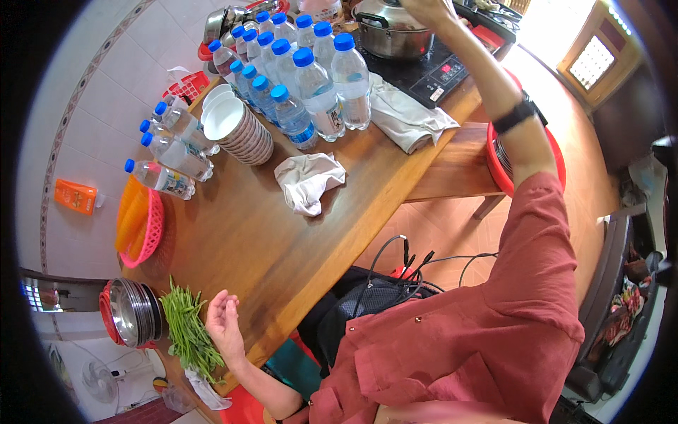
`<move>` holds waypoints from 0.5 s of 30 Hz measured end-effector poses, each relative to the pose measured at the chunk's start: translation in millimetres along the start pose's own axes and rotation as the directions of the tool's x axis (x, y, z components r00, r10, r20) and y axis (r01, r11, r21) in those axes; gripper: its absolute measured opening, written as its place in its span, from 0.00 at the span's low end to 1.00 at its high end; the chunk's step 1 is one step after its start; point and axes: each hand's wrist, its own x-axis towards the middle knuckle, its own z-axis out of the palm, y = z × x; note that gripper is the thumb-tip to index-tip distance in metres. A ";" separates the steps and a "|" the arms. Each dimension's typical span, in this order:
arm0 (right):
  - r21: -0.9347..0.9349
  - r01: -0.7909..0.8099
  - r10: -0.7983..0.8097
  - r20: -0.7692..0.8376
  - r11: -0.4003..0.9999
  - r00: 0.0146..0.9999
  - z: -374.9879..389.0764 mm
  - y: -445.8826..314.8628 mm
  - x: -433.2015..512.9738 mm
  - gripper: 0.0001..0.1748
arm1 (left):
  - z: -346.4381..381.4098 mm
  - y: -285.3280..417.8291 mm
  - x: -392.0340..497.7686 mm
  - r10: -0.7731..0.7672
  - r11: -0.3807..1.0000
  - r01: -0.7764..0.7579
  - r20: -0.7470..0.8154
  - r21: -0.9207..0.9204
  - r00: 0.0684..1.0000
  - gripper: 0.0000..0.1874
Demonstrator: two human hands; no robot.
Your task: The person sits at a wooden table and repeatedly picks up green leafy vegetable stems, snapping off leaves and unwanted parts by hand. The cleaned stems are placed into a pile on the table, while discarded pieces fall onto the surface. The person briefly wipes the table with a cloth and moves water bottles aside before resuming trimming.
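My left hand [224,324] hovers beside a bunch of leafy green vegetable stems [192,323] at the left end of the wooden table [238,238]. Its fingers are loosely bent with nothing in them. My right arm stretches to the top of the view. There my right hand [431,13] is at the lid of a stainless steel pot [394,37], close to the dark knob. The picture's edge cuts off its fingers, so its grip on the knob cannot be made out. The pot sits on a black induction cooker [437,79] with a lit red display.
Several water bottles with blue caps [318,90] crowd the table, some lying down [164,177]. Stacked paper bowls [241,130], crumpled cloths [310,180] [410,116], a pink basket [151,233] and metal bowls [135,312] surround the work area. Cables [408,265] hang beside me.
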 end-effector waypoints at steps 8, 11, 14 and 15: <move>-0.565 -0.076 0.388 0.454 0.821 0.802 37.0 71.4 53.1 0.27 | -9.7 -11.3 -15.2 -0.063 0.996 0.070 -0.115 0.060 0.991 0.14; -0.651 -0.171 0.506 0.371 0.739 0.779 56.7 79.5 61.7 0.27 | -12.4 -14.2 -19.3 -0.112 0.989 0.126 -0.168 0.073 0.979 0.14; -0.592 -0.098 0.426 0.447 0.800 0.787 65.5 96.1 61.0 0.24 | -13.8 -15.2 -19.7 -0.121 0.989 0.133 -0.173 0.059 0.977 0.14; -0.545 -0.080 0.393 0.488 0.835 0.780 65.9 103.4 61.6 0.23 | -13.5 -15.1 -19.1 -0.112 0.991 0.123 -0.161 0.061 0.981 0.14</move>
